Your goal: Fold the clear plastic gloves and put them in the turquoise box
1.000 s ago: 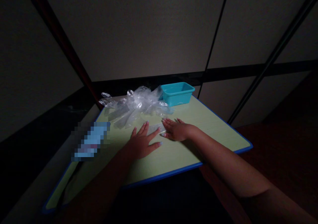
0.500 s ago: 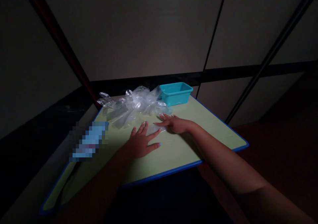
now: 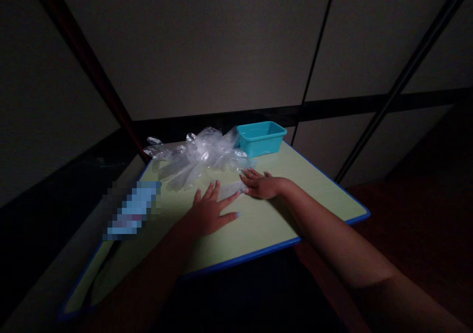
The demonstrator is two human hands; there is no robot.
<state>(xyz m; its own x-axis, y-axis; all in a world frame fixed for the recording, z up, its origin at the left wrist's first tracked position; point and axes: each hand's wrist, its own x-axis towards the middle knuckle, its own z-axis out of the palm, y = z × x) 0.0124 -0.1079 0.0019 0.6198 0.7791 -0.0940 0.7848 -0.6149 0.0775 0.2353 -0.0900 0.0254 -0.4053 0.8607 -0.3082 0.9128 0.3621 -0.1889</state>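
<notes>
Clear plastic piece | left hand, right hand spread flat on it | plastic heap behind, beside bin

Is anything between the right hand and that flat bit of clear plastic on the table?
Nothing visible: the right hand has its fingers at the right end of the plastic. The crumpled heap lies beyond.

The single view comes from a camera worn on the person's head, looking forward and down across the worktop from above its near edge. It sits far enough back to take in the near-left and near-right corners, with the left hand and right hand around mid-view. The upper part faces the panelled surface beyond the far edge.
</notes>
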